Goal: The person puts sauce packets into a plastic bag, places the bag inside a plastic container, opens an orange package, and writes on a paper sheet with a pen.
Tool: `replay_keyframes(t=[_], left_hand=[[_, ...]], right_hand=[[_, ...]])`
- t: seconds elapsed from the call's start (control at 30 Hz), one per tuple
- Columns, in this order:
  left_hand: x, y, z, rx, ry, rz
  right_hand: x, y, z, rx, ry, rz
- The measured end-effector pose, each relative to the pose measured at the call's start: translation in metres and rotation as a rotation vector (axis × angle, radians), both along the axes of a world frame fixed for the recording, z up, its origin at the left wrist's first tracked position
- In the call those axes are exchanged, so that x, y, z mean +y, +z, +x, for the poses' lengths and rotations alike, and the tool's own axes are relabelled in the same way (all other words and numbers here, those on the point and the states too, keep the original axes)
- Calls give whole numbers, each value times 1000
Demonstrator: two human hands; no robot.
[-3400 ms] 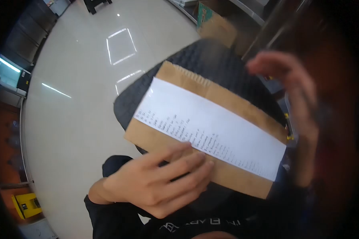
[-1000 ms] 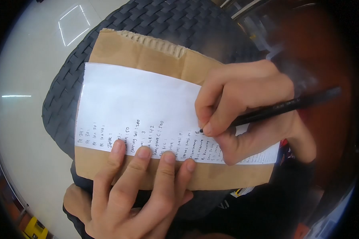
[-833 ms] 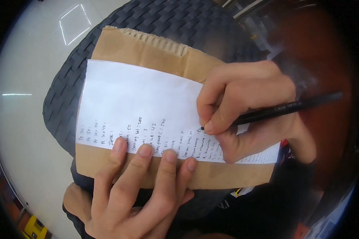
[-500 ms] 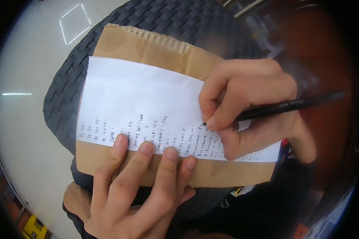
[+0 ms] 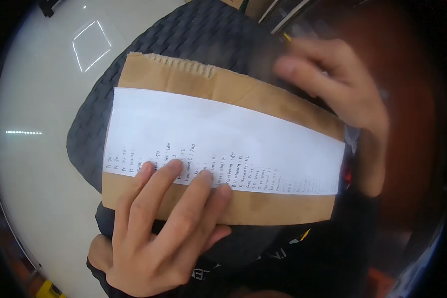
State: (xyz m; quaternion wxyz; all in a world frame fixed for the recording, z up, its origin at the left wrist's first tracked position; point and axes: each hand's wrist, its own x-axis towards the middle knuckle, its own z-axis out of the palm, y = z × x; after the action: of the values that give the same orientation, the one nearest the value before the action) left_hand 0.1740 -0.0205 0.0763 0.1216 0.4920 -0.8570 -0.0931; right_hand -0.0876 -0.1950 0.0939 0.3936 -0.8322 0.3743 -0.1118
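A white sheet (image 5: 203,124) with handwritten lines, several with numbers, lies on a piece of brown cardboard (image 5: 263,211). The cardboard's upper edge is torn, with its corrugation showing. My left hand (image 5: 164,223) rests on the sheet's lower edge and the cardboard, fingers spread, the fingertips covering some of the writing. Raised off the paper, beyond the upper right of the cardboard, is my right hand (image 5: 337,79). Its fingers are bent and blurred, and whether anything is between them cannot be made out. The black pen does not show.
Beneath the cardboard is a dark woven seat (image 5: 97,109). A glossy pale floor (image 5: 39,174) stretches along the left, with a yellow object (image 5: 49,289) at the lower left. Dark clothing (image 5: 303,258) fills the lower right, and a reddish-brown surface (image 5: 412,99) stands at the right.
My right hand has lifted off the sheet and moved up and right, and the black pen is no longer visible. More writing is uncovered. The view has shifted slightly; my left hand stays on the sheet.
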Motion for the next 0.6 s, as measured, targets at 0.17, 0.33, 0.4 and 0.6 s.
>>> replay_keyframes(t=[0.17, 0.33, 0.4, 0.6], left_hand=[[10, -31, 5, -52, -473, -139], [-13, -41, -9, -210, -760, -212], [-17, -43, -6, -168, -732, -180], [-61, -54, 31, -172, -715, -276]], right_hand=[[5, -19, -11, 210, 77, -461], [44, -3, -32, 282, -107, -396], [64, 26, -50, 260, -121, -323], [98, 16, -124, 306, -381, -402]])
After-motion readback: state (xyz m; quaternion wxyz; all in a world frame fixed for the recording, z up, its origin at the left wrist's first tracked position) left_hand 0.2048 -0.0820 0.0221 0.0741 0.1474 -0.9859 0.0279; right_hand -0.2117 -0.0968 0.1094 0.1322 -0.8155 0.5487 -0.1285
